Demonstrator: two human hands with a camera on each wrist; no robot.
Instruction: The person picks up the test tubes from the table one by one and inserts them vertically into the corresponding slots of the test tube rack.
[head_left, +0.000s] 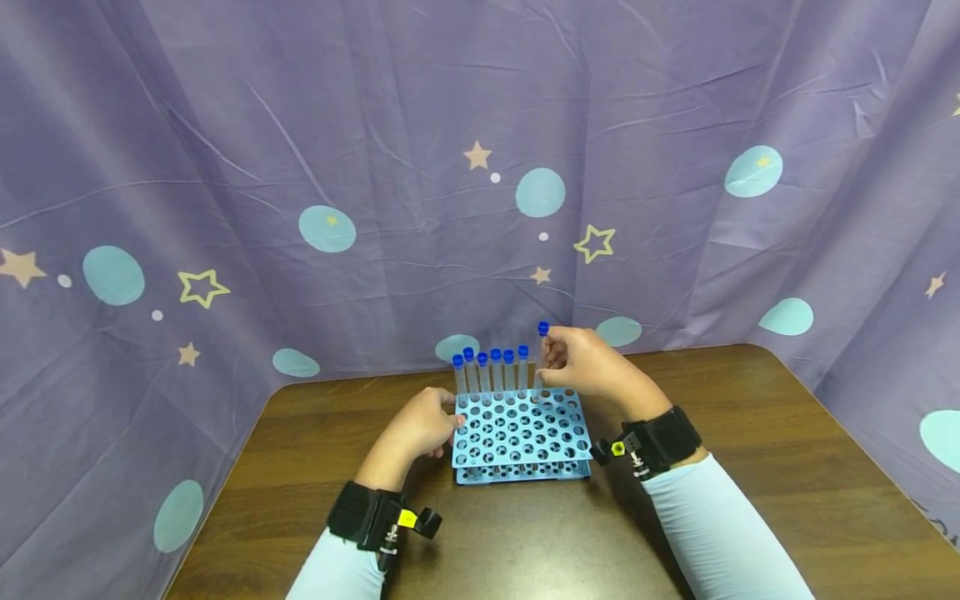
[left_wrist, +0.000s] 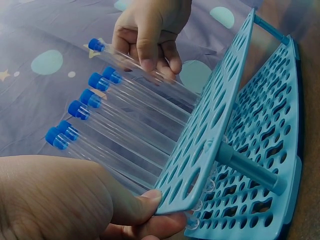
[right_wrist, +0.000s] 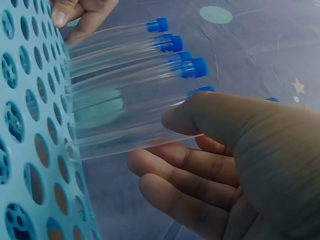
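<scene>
A light-blue test tube rack (head_left: 525, 460) stands on the table, its upper plate full of round holes. My left hand (head_left: 420, 425) grips the rack's left edge, thumb on top of the plate and fingers beneath. Several clear test tubes (left_wrist: 132, 132) with blue caps stand upright along the back row near that hand. To their right, my right hand (head_left: 588, 362) pinches another clear test tube (right_wrist: 120, 149) between thumb and fingers, below its blue cap (head_left: 543, 328). This tube's rounded bottom is at the upper plate; whether it has entered a hole I cannot tell.
The wooden table (head_left: 330, 433) extends to both sides of the rack and in front of it. A purple curtain (head_left: 420, 208) with stars and pale-blue spots hangs close behind the table's back edge. A perforated lower plate (left_wrist: 260, 170) lies under the rack's top plate.
</scene>
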